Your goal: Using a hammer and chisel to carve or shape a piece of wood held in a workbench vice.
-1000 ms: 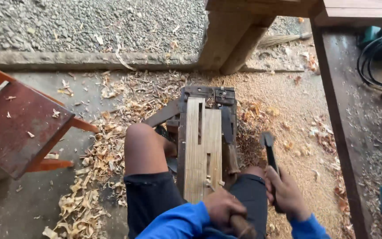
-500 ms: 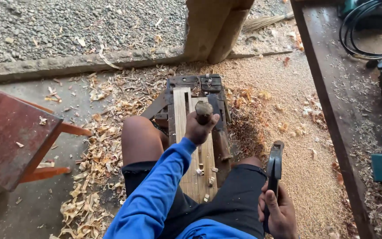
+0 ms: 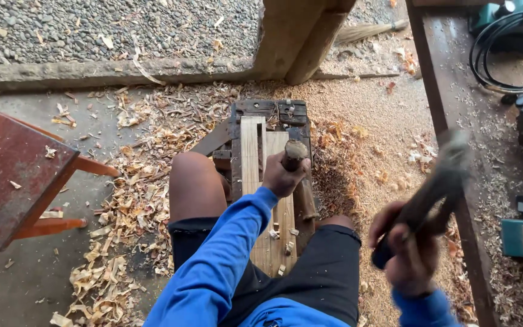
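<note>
Two pale wooden boards (image 3: 253, 158) lie side by side on one dark metal frame (image 3: 273, 112). Two hands show, the left (image 3: 282, 175) holding one wooden-handled chisel (image 3: 295, 154) and the right (image 3: 410, 254) holding one dark hammer (image 3: 437, 184). One red wooden stool (image 3: 13, 175) stands by.

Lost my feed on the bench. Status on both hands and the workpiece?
Left hand gripping chisel handle, upright on pale board. Right hand raised, holding blurred hammer. Loose chips on board; nothing between hammer and chisel.

Left hand (image 3: 282, 175) fisted, arm extended; right hand (image 3: 410, 254) raised, grip closed.
</note>
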